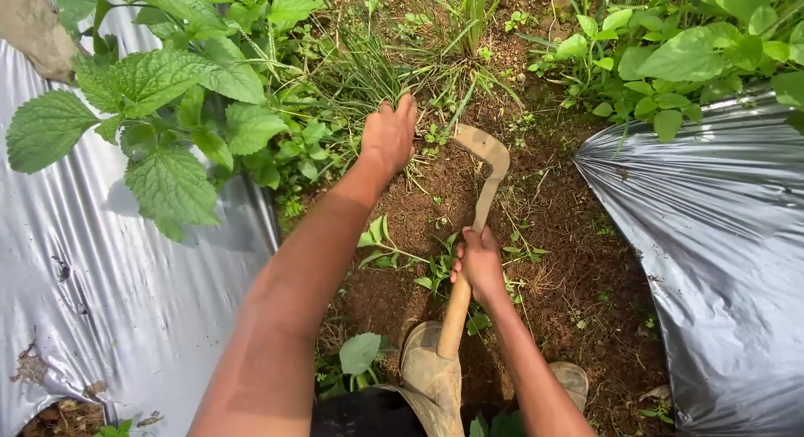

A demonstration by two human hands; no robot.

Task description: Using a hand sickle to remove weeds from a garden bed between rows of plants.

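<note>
In the head view, the left hand (388, 136) is reaching to the upper middle of the frame and its grip is closing around a tuft of grass (368, 73), with the fingers wrapped on the thin blades near the ground. The right hand (479, 264) is sitting a little right of the centre, and its grip is clamped on the wooden handle of a sickle (479, 198). The curved blade of the sickle is lying on the brown soil (578, 269) just to the right of the left hand; whether it is touching the grass stems is hard to tell from here. A silver plastic sheet (720, 236) is covering the ground at the right, and another sheet (126, 295) at the left. A plant with broad toothed leaves (159, 77) is standing in the upper left. A muddy boot (427, 370) is showing at the bottom.
</note>
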